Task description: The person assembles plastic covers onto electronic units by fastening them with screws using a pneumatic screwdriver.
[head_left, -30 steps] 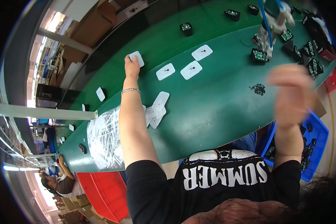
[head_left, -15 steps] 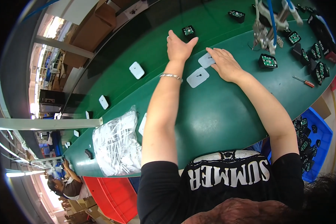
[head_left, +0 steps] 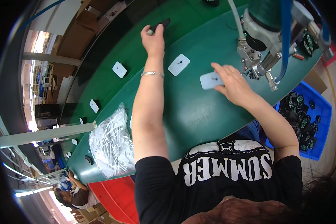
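Observation:
My left hand [head_left: 153,40] reaches over the far green strip, with thumb and fingers closed around a small black housing [head_left: 163,24]. The housing is tilted, and its inside cannot be made out. On the near green tabletop, my right hand [head_left: 233,84] grips the right edge of a white rounded plate [head_left: 208,81] between thumb and fingers. Between the two hands lies a second white plate [head_left: 178,65], flat, with a dark keyhole-shaped mark. A metal fixture [head_left: 259,61] with blue hoses hangs just beyond my right hand.
A clear bag of white parts [head_left: 112,143] lies left of my left forearm. More white-faced pieces [head_left: 119,70] sit along the far strip. At lower right, a blue bin [head_left: 319,138] holds black housings with green boards. A red bin [head_left: 114,198] and another person [head_left: 76,192] are at lower left.
My left hand has closed on the black housing and lifted it. My right hand has drawn one white plate nearer, away from the other. The whole view has shifted, bringing the metal fixture closer.

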Demonstrator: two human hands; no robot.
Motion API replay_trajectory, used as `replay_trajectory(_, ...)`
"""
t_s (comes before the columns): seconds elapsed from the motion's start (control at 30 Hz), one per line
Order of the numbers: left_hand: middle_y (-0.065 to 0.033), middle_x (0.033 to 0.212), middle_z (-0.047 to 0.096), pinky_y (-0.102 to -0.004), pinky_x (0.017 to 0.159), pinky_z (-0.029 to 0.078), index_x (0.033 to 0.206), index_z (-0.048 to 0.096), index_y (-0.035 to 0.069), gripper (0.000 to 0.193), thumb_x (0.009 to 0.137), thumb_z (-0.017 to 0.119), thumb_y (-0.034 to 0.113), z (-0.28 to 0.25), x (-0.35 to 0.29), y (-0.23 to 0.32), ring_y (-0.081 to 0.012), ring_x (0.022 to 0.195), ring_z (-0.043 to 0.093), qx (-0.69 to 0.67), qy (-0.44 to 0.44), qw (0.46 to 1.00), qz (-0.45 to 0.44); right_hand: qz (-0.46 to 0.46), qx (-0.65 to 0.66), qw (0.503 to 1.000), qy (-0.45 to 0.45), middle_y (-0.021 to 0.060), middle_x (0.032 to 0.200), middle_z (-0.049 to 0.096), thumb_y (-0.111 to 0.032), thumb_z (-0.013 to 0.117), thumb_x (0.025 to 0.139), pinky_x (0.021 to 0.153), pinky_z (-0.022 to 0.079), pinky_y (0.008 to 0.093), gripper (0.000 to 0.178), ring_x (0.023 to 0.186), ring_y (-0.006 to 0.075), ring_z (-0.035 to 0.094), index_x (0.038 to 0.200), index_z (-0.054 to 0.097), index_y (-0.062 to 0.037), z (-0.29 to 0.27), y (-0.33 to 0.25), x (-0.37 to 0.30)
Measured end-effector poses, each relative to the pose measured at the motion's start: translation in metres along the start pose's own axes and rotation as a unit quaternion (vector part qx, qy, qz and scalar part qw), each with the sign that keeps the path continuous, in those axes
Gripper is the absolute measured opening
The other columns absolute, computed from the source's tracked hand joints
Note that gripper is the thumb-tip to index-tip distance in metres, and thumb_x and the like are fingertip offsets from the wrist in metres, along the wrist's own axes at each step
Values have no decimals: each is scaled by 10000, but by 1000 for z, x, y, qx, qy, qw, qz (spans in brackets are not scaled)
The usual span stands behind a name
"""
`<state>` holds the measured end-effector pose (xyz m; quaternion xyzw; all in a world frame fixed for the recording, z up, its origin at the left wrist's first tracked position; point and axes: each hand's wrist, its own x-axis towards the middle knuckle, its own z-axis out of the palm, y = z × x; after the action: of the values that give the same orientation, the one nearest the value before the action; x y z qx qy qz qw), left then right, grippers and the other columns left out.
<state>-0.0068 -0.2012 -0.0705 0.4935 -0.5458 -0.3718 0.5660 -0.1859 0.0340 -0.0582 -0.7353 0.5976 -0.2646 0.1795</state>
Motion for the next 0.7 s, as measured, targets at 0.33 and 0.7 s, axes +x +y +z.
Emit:
replay_trajectory(0.33,-110,1013,555,-403,842,466,1143,454,5,398,816,599,179,-60,-156,94,-273,1002,535,-430,-94,870,-223,12,99,995,32,123,1157,509,-68,695,691,962,342,388,730,1146,307,403,1308,304,-52,4,-8,-59)
replay_trajectory(0.7,-123,962,620,-323,712,502,1106,553,77,492,647,728,96,-23,-211,104,-269,845,613,280,-394,857,177,20,154,979,132,141,1071,550,-93,706,667,894,392,402,700,1056,324,477,1266,348,-31,-8,3,-90)
